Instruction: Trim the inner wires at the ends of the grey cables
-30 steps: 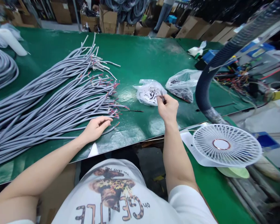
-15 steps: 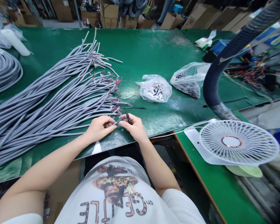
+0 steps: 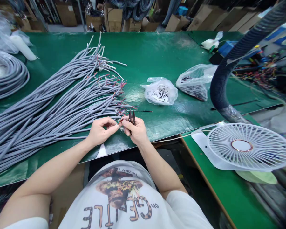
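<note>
Near the front edge of the green table, my left hand [image 3: 103,129] pinches the end of a grey cable [image 3: 78,137], where thin coloured wires [image 3: 120,121] fan out. My right hand [image 3: 136,130] is closed around small dark thread snips [image 3: 132,117], their blades pointing away from me and slightly apart. Its thumb and finger also meet at the wires, with a pale wisp just below them. Behind my hands lies a large bundle of grey cables [image 3: 69,92], many with stripped red and white wire ends. A thin black rod [image 3: 143,111] lies just beyond the snips.
Two plastic bags of small parts, one with white and black pieces [image 3: 160,92] and one with darker pieces [image 3: 193,86], sit right of the cables. A white fan [image 3: 243,146] and a dark flexible hose [image 3: 219,76] stand at right. A cable coil [image 3: 21,76] lies left.
The snips have turned in my right hand, so their blades now point straight away from me. My right fingers have closed in on the wires. The whole view has shifted slightly.
</note>
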Demonstrator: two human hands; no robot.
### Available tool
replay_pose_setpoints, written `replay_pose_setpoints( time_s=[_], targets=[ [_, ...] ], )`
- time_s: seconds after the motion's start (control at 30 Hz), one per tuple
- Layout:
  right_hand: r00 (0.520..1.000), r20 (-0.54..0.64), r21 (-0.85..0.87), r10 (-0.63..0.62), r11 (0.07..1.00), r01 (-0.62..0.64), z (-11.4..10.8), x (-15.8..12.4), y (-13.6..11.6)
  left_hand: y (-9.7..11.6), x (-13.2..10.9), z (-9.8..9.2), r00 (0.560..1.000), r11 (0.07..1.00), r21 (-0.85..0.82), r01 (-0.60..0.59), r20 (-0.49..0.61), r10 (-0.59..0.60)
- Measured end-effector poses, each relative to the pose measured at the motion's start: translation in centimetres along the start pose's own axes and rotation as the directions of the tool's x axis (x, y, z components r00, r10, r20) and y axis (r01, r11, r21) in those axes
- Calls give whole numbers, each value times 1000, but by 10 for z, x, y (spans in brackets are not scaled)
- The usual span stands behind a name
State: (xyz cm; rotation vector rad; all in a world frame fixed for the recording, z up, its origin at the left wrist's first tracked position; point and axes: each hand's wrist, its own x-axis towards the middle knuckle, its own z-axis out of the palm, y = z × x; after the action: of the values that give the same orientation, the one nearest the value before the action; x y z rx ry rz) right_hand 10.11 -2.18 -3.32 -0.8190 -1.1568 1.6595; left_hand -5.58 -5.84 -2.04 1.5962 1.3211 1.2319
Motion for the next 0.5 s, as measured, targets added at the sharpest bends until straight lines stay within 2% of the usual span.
replay_pose_setpoints(
  time_s=[0.2,0.4,0.5],
  targets=[
    [1000,1,50,19,999,-19,10,3,2,-5,0,0,999,989,-140,39,-15,-42],
    [1000,-5,29,11,1000,-11,16,2,3,-1,3,2,990,989,-144,-34,-142,14],
    [1000,-20,61,3,998,-1,16,2,4,2,4,3,985,973,-230,4,-166,-44]
  ],
)
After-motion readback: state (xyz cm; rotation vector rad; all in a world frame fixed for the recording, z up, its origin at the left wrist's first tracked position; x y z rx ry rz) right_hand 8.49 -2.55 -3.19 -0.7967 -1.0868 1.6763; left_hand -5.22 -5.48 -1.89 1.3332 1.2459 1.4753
